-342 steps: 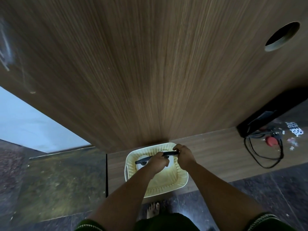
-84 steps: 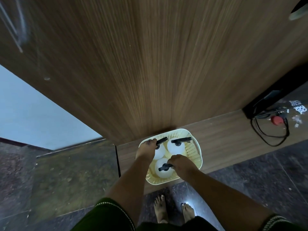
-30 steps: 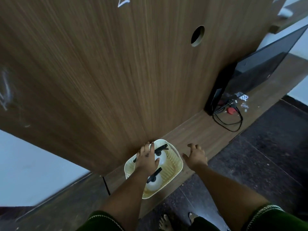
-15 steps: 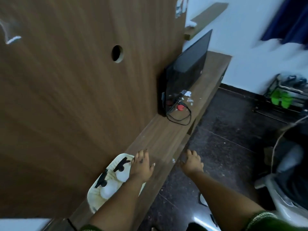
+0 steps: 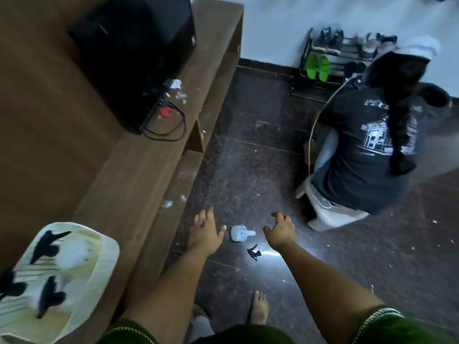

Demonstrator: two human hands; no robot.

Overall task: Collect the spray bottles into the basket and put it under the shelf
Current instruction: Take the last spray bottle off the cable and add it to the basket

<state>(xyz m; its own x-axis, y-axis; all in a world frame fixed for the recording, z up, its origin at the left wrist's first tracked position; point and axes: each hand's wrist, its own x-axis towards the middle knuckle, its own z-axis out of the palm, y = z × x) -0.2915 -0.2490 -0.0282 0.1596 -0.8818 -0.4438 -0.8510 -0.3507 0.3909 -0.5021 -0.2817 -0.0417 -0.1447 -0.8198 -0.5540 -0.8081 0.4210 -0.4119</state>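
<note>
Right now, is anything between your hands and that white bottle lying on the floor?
Nothing visible blocks it. The white bottle lies on its side on bare dark floor, between the left hand and right hand, both empty with fingers spread. A small black piece lies just nearer, off to the side.

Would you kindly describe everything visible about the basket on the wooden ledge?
The basket is cream-coloured, looks like plastic, with rounded corners and slatted walls. It sits upright on the low wooden ledge, at the picture's lower left, partly cut off by the frame edge. Inside stand three white spray bottles with black trigger heads. Neither hand touches it; the left hand hovers over the dark floor to its right.
</note>
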